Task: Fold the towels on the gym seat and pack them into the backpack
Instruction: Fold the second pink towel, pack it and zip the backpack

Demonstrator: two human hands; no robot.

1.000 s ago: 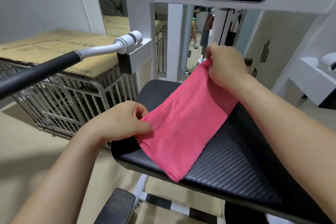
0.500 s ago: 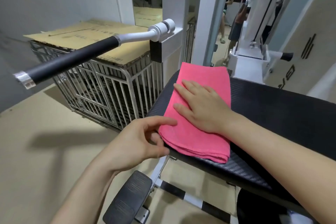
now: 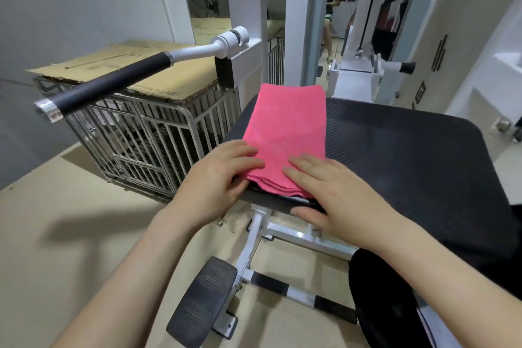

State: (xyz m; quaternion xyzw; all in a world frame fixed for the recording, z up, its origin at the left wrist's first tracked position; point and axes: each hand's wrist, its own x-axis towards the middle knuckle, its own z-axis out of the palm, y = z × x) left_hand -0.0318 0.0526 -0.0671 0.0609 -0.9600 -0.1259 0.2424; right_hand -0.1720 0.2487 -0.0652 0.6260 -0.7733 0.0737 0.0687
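Pink towel (image 3: 285, 127), folded into a long rectangle, lies under both flat hands at the near left edge of the black surface (image 3: 395, 155).

Below the surface's near edge, a ridged black rubber footpad (image 3: 203, 299) sits on a white steel frame (image 3: 296, 237). At that edge the left hand (image 3: 217, 181) lays straight fingers on the towel's near left corner. The right hand (image 3: 330, 195) presses straight fingers on the near right corner, its thumb against the surface's front rim. Both hands are uncurled, clasping nothing. The towel's stacked layers show at its near end, and its soft nap runs along the surface's left side to the far edge. The surface is padded, finely ribbed and round-cornered. Left of the surface, a matte black handle (image 3: 113, 85) with a chrome cap juts out over a steel-bar cage (image 3: 147, 144) topped with flat cardboard (image 3: 158, 76).
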